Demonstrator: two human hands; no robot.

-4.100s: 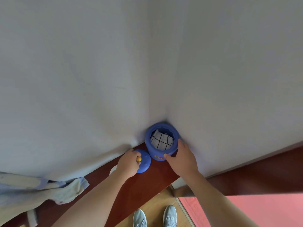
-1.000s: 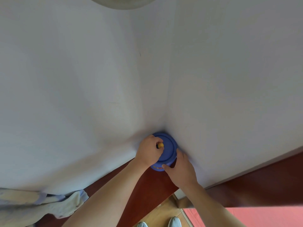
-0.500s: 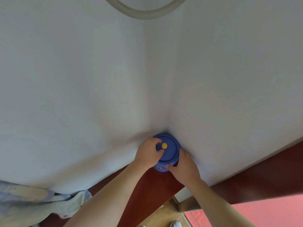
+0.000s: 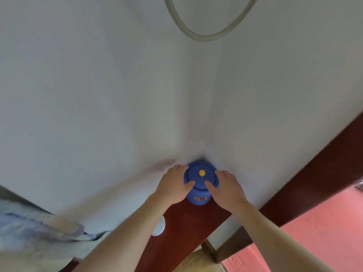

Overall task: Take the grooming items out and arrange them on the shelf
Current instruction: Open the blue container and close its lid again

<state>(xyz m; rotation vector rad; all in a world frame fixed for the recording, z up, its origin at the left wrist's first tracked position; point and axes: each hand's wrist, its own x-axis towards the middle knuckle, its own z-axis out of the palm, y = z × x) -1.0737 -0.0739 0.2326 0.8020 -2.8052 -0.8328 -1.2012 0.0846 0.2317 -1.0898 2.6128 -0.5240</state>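
Note:
A round blue jar [image 4: 198, 198] stands in the corner of a dark red wooden shelf [image 4: 188, 230], where two white walls meet. Its blue lid [image 4: 200, 180] with a small yellow knob [image 4: 202, 173] sits on top. My left hand [image 4: 173, 186] grips the jar's left side, thumb lying on the lid. My right hand [image 4: 225, 188] grips the right side, thumb on the lid too. The jar's contents are hidden under the lid.
A small white round object [image 4: 159, 226] lies on the shelf, partly under my left forearm. Crumpled pale cloth [image 4: 41, 232] lies at the shelf's left end. A grey hose [image 4: 206, 36] loops on the wall above. Pink floor [image 4: 314, 236] shows below right.
Earlier the jar stood uncovered with the lid beside it. My left hand set the lid on, let go of the knob and moved to the jar's left side; now both thumbs rest on the lid.

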